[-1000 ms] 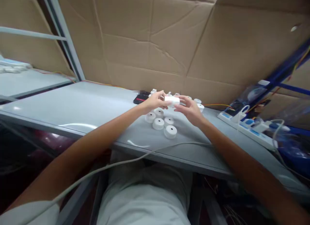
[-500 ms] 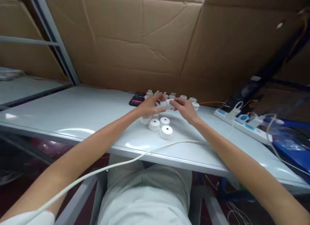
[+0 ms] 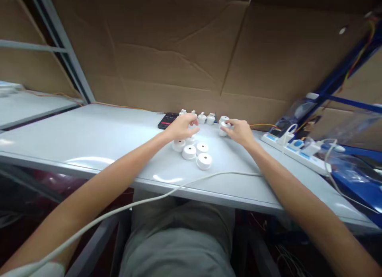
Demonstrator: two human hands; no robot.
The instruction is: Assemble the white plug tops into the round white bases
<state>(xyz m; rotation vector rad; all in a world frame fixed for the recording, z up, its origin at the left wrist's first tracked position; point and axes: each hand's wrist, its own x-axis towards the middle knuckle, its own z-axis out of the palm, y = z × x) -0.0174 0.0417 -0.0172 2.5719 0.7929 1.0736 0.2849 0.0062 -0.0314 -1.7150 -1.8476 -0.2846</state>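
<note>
My right hand [image 3: 239, 130] pinches a white round cap-like piece [image 3: 223, 130] at the right end of the back row. Its fingertips are on the piece's right side, and another white piece [image 3: 223, 119] is just behind. My left hand [image 3: 182, 127] hovers with thumb and fingers apart, nothing visible between them. In front of it stand several white round caps [image 3: 204, 161], each with a small dark hole in its top; the hand partly hides the rear ones. White pieces with small knobs on top [image 3: 210, 119] line the back of the table.
A black phone [image 3: 167, 121] lies behind my left hand. A white cable [image 3: 221, 174] crosses the table's front. On the right is a power strip [image 3: 295, 153] with plugs, beside blue material with clear plastic. A cardboard wall [image 3: 167, 70] closes off the back.
My hands have moved apart. The right hand has carried a white piece rightward to the back row; the left has let go and stays near the caps.
</note>
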